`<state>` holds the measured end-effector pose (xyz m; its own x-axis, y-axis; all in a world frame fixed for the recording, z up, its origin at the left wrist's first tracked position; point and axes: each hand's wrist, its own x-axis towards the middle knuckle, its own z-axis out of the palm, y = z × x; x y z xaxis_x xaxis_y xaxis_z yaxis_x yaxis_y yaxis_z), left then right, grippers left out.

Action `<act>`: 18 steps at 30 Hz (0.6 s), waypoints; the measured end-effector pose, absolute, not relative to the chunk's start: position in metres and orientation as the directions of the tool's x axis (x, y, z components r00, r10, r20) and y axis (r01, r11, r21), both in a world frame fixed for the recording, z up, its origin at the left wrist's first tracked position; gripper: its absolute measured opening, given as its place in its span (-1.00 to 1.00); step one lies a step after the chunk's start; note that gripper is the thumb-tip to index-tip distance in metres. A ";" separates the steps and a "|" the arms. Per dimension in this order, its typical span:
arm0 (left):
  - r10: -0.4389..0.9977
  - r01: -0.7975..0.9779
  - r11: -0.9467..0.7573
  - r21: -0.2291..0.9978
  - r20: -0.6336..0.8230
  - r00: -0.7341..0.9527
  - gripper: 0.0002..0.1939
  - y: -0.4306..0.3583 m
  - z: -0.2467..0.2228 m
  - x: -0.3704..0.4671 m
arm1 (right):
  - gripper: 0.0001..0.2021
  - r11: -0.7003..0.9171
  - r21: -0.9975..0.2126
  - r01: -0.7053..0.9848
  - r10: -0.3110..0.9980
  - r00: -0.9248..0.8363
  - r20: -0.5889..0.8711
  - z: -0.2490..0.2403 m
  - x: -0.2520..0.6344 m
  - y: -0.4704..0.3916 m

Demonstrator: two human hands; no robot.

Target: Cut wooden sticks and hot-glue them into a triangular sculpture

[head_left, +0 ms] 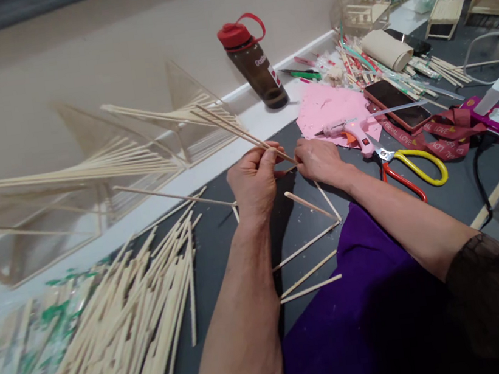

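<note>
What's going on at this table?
A person holds thin sticks in the left hand; the right hand is at their near end. Sticks meeting at a corner lie on the dark table. Loose sticks are piled left; a glue gun and scissors lie right.

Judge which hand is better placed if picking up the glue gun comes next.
Probably the right hand: the glue gun lies just to its right, whereas the left hand is farther away and grips thin sticks.
</note>
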<state>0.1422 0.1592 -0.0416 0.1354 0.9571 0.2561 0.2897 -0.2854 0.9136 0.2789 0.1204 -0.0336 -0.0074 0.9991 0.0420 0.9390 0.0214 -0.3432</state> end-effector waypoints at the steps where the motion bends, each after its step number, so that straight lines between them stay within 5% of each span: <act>1: 0.957 0.289 -0.286 0.914 0.256 0.136 -0.69 0.159 -0.041 0.142 | -0.68 0.021 -0.343 0.939 0.999 -0.007 0.042 -0.034 0.279 0.120; 10: 0.956 0.287 -0.284 0.915 0.246 0.162 -0.66 0.158 -0.037 0.142 | -0.64 0.016 -0.396 0.918 0.995 -0.054 -0.085 -0.024 0.291 0.119; 18: 0.955 0.297 -0.285 0.911 0.244 0.170 -0.67 0.157 -0.036 0.142 | -0.59 -0.006 -0.522 0.853 0.999 -0.020 -0.045 -0.031 0.297 0.121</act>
